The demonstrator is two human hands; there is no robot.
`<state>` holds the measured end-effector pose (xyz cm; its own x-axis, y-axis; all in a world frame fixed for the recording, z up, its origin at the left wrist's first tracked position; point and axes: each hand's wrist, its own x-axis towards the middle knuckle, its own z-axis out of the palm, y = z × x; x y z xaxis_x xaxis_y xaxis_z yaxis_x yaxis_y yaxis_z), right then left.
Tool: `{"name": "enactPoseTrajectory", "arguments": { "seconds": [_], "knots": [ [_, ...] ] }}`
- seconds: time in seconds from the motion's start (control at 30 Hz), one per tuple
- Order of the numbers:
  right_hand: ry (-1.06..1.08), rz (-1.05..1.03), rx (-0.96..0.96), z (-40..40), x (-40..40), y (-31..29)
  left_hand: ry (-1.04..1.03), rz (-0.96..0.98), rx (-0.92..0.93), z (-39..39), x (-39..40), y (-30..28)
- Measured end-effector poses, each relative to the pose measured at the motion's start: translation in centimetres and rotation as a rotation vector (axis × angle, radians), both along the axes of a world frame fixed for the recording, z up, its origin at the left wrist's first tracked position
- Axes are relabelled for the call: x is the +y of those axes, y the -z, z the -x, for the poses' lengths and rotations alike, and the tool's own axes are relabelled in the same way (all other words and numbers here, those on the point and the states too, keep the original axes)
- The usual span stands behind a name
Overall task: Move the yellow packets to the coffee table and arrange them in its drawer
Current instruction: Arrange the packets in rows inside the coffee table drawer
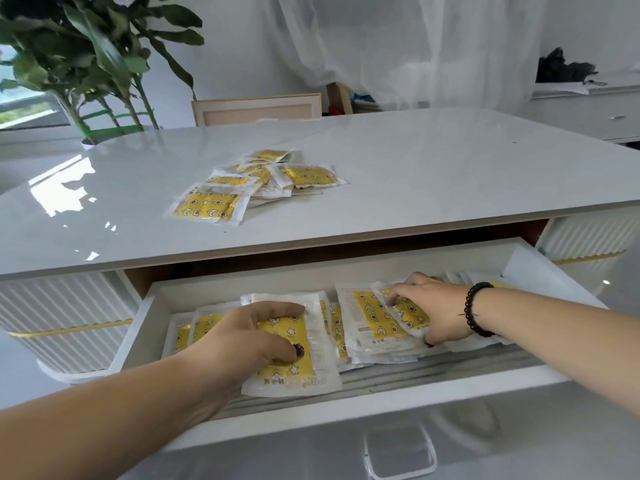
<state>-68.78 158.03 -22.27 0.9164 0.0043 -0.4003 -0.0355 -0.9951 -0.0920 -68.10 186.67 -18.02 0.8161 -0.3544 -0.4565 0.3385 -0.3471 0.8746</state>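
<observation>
Many yellow packets (377, 317) already lie in rows inside the open drawer (346, 407) of the coffee table (450, 161). A loose pile of packets (259, 181) waits on the table top, well apart from the drawer.

The left hand (249, 337) rests on a big front packet (294, 351) at the left side of the drawer. Its thumb and fingers curl round the packet's top and middle, so it holds that packet. The right hand (422, 306) is at the right side. Its fingers bend down and pinch the edge of a tilted packet (408, 313) that leans on the stack.

The job looks about half done. To do this step well, I think each packet should be pushed flat and lined up with its neighbours, edges even, so none sticks up and catches when the drawer closes. The packets look slippery, so slow, gentle pushes seem best.

A bead bracelet (476, 310) sits on the right wrist. A leafy plant (86, 57) stands at the back left.
</observation>
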Motion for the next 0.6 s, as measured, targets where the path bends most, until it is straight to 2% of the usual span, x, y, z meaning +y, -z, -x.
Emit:
{"name": "enactPoseTrajectory", "arguments": {
  "seconds": [0.1, 0.27, 0.4, 0.47, 0.5, 0.6],
  "knots": [
    [-0.007, 0.0, -0.003, 0.0, 0.1, -0.2, 0.036, -0.037, 0.014, -0.1, -0.1, 0.2],
    [0.026, -0.043, 0.051, 0.4, 0.2, -1.0, 0.059, -0.163, -0.071, -0.3, -0.1, 0.5],
    [0.027, -0.088, -0.032, 0.7, 0.8, -3.0, 0.062, -0.123, -0.095, -0.6, -0.6, 0.4],
    [0.082, -0.269, -0.129, 0.6, 2.0, -4.2, 0.039, -0.086, -0.129, -1.0, -1.0, 0.3],
    [0.161, -0.44, -0.144, 0.4, 2.6, -4.6, 0.018, -0.072, -0.156, -1.3, -1.4, 0.3],
    [0.481, -1.086, 0.061, 0.2, 5.1, -5.1, -0.051, -0.046, -0.231, -1.6, -2.5, 0.6]
  ]
}}
